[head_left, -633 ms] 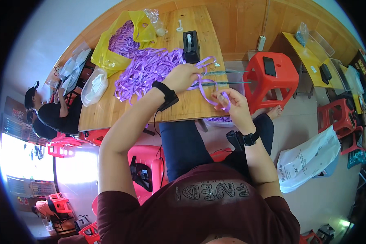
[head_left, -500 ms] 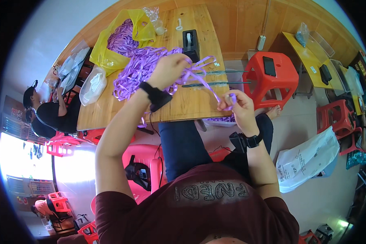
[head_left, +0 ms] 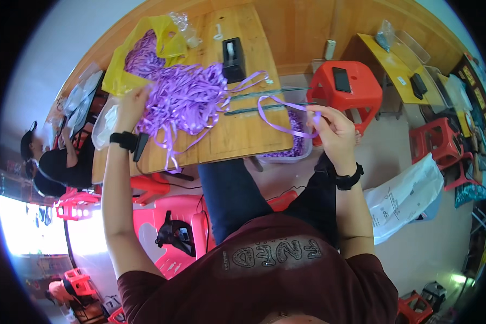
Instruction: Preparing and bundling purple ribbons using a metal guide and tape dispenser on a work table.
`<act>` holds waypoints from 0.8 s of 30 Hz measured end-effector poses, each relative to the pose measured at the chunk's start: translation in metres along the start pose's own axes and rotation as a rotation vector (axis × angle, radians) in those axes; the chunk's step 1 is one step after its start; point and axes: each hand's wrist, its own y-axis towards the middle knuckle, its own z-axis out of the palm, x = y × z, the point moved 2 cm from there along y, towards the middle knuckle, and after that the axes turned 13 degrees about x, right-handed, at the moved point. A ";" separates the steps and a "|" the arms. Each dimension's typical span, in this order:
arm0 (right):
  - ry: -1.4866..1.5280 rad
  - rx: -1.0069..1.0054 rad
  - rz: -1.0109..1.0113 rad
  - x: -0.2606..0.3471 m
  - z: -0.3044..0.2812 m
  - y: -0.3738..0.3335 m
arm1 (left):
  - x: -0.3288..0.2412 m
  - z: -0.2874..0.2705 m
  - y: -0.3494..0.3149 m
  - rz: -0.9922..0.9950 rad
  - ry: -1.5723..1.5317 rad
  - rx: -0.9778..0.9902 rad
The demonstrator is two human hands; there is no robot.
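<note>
A large tangled heap of purple ribbon (head_left: 186, 100) lies on the wooden table. My left hand (head_left: 132, 107) is at the heap's left edge, beside the yellow plastic bag (head_left: 113, 75); its fingers are blurred, so a grip there does not show. Past the table's right edge, my right hand (head_left: 336, 132) is closed, pinching a purple ribbon strand (head_left: 279, 128) between thumb and fingers. That strand curves in a loop over the table's right end. Two dark thin rods (head_left: 264, 109) stick out from the table edge, close to the strand.
More purple ribbon (head_left: 146, 56) fills the yellow bag. A black tape dispenser (head_left: 233, 67) stands behind the heap, a clear plastic tub (head_left: 100, 135) left of it. Below the rods, a bin (head_left: 286, 158) contains purple pieces. A red stool (head_left: 356, 73) bears a phone. People sit at left.
My left hand has moved left across the heap, from its right side to its left edge. My right hand has shifted slightly right with the ribbon, whose strand now hangs in a wider loop.
</note>
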 end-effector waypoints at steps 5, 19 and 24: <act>-0.458 0.021 -0.292 0.037 -0.014 0.013 | -0.043 0.056 -0.023 0.092 0.228 0.168; -0.708 0.090 -0.276 0.047 -0.035 0.013 | -0.290 0.196 -0.041 0.023 -0.994 0.963; -0.826 0.065 -0.240 0.029 -0.064 0.013 | -0.292 0.208 -0.031 0.017 -1.018 0.917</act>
